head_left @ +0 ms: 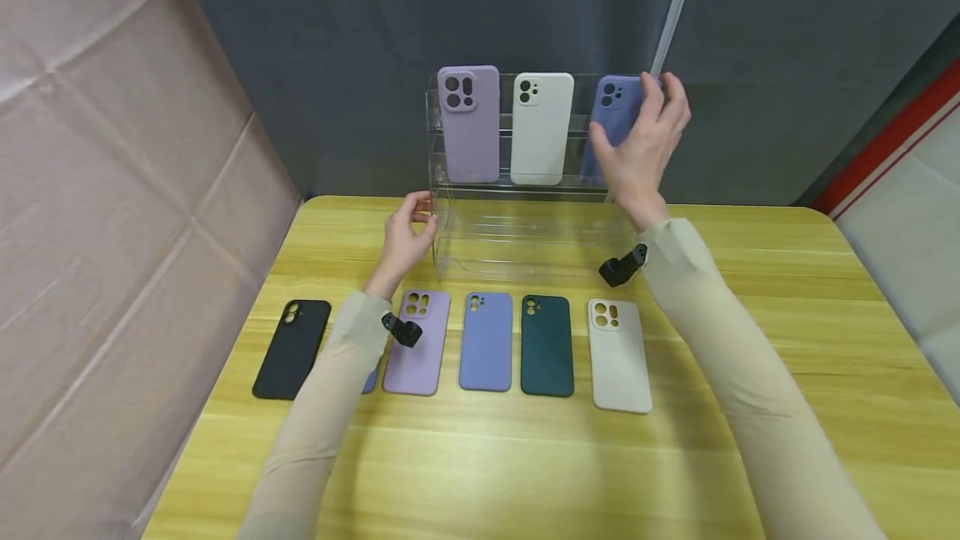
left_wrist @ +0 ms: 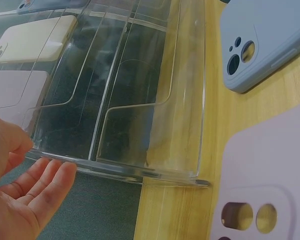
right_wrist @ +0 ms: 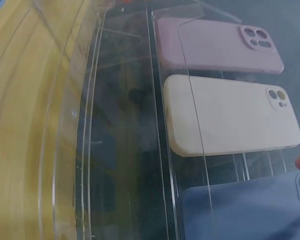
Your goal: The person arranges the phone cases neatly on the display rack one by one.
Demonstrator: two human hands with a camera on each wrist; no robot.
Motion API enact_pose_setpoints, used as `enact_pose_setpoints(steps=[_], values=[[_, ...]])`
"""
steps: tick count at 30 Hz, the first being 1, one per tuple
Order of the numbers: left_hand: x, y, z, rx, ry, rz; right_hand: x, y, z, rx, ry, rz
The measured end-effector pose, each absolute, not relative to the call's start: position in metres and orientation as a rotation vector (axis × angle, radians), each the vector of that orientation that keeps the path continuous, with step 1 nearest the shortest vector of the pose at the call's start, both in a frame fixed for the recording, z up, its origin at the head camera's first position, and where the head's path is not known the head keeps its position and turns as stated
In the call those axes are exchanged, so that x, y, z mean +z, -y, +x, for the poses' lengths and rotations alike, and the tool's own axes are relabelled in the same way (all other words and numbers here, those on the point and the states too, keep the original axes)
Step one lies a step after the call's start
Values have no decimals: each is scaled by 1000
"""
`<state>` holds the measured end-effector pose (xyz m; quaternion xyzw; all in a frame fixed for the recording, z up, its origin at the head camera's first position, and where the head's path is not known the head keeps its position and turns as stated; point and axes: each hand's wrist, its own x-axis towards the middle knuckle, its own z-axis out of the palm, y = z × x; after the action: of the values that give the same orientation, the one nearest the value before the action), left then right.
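Pale sleeves (head_left: 750,373) extend past a near row of phone cases (head_left: 486,348) on the wooden table (head_left: 480,482). Farther off, the right hand (head_left: 645,148) clamps a blue case (head_left: 617,113) at the clear stand's (head_left: 517,262) upper right; the left hand (head_left: 406,237), thumb and fingers (left_wrist: 54,190) apart, touches its left side.

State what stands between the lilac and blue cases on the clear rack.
A white case separates the lilac case from the blue case in the head view.

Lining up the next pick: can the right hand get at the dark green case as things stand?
Not just yet, I think: the right hand grips the blue case on the clear stand. Once free, the way looks open, as nothing lies on the dark green case.
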<state>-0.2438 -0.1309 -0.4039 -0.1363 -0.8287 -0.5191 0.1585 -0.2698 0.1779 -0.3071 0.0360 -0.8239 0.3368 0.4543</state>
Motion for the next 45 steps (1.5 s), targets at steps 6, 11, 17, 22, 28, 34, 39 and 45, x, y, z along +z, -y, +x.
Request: enact_pose_setpoints(steps=[6,11,17,22,28,34,39,45], values=[[-404,131,-243,-1486,2364,-409,-308,-181,-256,885,2072,88],[-404,131,-244,-1480,2362,-410,-314,-184,-243,902,2094,109],[-404,131,-244,-1483,2361,-410,-325,-187,-229,939,2145,130],[-406,132,-244,-1487,2359,-412,-338,-189,-217,942,2168,167],[-405,132,-244,-1509,2339,-429,-356,-191,-201,976,2186,200],[-405,132,-243,-1500,2345,-433,-370,-193,-187,1037,2220,182],[-404,132,-243,-1514,2332,-442,-381,-195,-175,1059,2246,207],[-404,132,-243,-1510,2333,-445,-399,-198,-159,1075,2305,210]])
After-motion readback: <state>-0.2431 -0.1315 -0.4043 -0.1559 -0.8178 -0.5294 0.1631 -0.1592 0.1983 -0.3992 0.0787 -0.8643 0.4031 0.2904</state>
